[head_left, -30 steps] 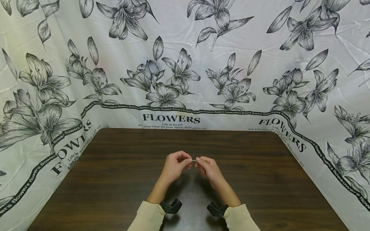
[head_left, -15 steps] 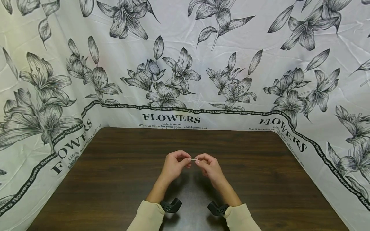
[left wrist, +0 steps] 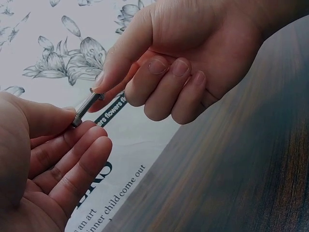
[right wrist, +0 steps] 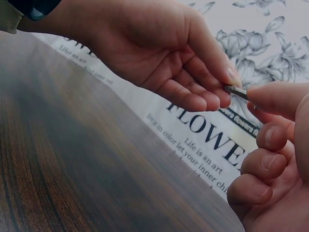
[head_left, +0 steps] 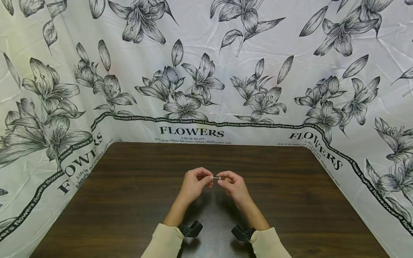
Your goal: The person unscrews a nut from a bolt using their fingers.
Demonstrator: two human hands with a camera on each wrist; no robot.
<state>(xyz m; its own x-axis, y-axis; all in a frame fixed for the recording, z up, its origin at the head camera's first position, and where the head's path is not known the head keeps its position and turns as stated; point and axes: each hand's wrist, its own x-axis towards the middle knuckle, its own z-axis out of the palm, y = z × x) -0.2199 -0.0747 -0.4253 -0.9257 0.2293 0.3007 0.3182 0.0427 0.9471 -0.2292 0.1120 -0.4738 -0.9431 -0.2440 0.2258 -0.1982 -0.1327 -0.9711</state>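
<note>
Above the table, both hands meet at a small metal bolt (left wrist: pixel 87 106) with a threaded shank. My left hand (head_left: pixel 193 186) pinches its head end between thumb and fingers. At the other end sits a wider metal piece, which looks like a nut (left wrist: pixel 100 95). My right hand (head_left: pixel 235 186) has its thumb and index finger around that nut, the thumb tip touching it in the left wrist view. In the head view a small gap shows between these two fingertips. The other right fingers (left wrist: pixel 166 92) are curled toward the palm. From the right wrist, the bolt (right wrist: pixel 237 92) is partly covered by the right thumb.
A dark wood-grain table (head_left: pixel 129 200) lies beneath both hands. White cloth printed with flowers and lettering (head_left: pixel 191 132) hangs behind and along its sides. A black wrist mount (head_left: pixel 191 229) is on the left wrist, another black mount (head_left: pixel 242 233) on the right.
The right thumb and index finger have spread slightly apart, so more of the bolt's nut end shows. My left hand keeps its pinch and stays nearly in place.
</note>
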